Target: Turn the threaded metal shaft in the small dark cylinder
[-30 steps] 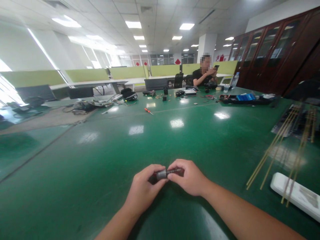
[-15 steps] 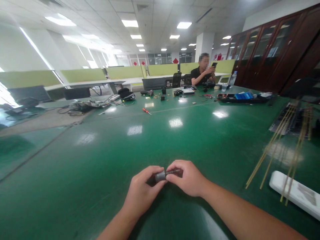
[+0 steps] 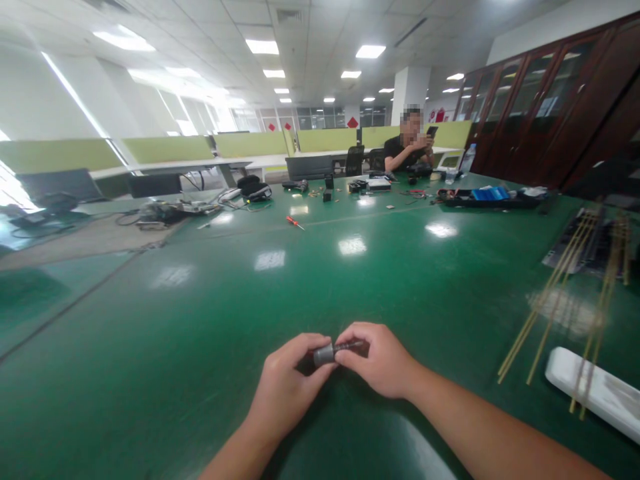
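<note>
A short grey metal cylinder (image 3: 324, 355) is gripped between the thumb and fingers of my left hand (image 3: 287, 380). From its right end runs a thin dark ridged rod (image 3: 347, 345), much like a drill bit. My right hand (image 3: 383, 360) pinches this rod close to the cylinder, its fingers partly covering it. Whether rod and cylinder are one piece I cannot tell. Both hands are close together just above the green table (image 3: 240, 300), near its front.
Thin yellowish rods (image 3: 543, 303) and a white elongated case (image 3: 595, 390) lie at the right. A red screwdriver (image 3: 295, 223) rests farther back. Electronics and a black tray (image 3: 493, 199) line the far side, where a person (image 3: 407, 150) sits holding a phone.
Both hands keep the same grip on the cylinder and rod. The camera view has shifted very slightly; nothing else has visibly moved.
</note>
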`<state>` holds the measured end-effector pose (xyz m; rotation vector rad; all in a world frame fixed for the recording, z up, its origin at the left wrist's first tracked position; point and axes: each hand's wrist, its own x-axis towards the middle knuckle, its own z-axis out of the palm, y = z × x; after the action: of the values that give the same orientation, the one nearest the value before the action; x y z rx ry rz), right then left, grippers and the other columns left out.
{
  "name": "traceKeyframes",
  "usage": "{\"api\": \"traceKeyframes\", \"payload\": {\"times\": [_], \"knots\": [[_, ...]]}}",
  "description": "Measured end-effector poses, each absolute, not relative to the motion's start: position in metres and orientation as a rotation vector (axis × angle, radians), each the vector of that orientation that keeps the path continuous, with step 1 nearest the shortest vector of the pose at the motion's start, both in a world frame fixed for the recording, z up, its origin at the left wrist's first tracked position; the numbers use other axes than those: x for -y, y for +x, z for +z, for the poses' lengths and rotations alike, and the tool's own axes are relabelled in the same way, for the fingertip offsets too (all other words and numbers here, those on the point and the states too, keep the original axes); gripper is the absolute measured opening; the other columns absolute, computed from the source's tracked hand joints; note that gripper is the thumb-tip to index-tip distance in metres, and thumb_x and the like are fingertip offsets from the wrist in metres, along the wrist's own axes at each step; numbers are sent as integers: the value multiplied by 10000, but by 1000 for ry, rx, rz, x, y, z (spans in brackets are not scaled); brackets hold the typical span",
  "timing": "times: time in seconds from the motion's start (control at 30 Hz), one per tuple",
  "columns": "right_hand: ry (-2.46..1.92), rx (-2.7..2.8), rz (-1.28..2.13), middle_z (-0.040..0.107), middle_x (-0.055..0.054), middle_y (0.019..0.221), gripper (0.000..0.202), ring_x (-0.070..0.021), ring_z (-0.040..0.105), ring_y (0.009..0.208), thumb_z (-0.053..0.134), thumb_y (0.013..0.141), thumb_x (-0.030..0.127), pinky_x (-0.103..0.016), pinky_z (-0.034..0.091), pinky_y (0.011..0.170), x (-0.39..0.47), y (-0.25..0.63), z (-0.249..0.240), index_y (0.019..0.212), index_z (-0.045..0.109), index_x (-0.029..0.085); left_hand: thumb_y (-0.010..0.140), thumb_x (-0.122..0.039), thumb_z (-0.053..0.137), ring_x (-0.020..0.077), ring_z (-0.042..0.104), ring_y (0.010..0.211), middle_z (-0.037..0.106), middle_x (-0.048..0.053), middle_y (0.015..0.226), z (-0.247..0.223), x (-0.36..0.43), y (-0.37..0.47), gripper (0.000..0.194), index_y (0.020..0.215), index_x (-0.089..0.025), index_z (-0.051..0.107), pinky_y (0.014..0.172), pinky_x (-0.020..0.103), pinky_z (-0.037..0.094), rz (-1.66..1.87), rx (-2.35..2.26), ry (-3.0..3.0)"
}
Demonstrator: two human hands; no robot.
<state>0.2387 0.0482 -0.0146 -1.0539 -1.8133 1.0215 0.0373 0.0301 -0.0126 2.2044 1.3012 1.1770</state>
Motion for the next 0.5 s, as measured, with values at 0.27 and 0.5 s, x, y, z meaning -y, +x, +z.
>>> {"api": "traceKeyframes", "payload": {"times": [0.27, 0.5], "knots": [[-1060, 1840, 990, 730, -20, 848, 79, -177, 652, 789, 708, 820, 221, -281, 457, 714, -48, 239, -15, 882, 753, 203, 804, -222, 741, 154, 698, 873, 729, -18, 969, -15, -29, 35, 209, 1005, -267, 704, 801, 229, 554, 1193, -1296, 2225], [-1071, 1829, 1001, 732, -17, 847, 91, -170, 652, 778, 702, 822, 219, -271, 458, 697, -47, 238, -16, 894, 753, 196, 790, -231, 759, 150, 700, 876, 733, -29, 963, -17, -31, 35, 210, 989, -272, 707, 815, 225, 554, 1213, -1311, 2203]]}}
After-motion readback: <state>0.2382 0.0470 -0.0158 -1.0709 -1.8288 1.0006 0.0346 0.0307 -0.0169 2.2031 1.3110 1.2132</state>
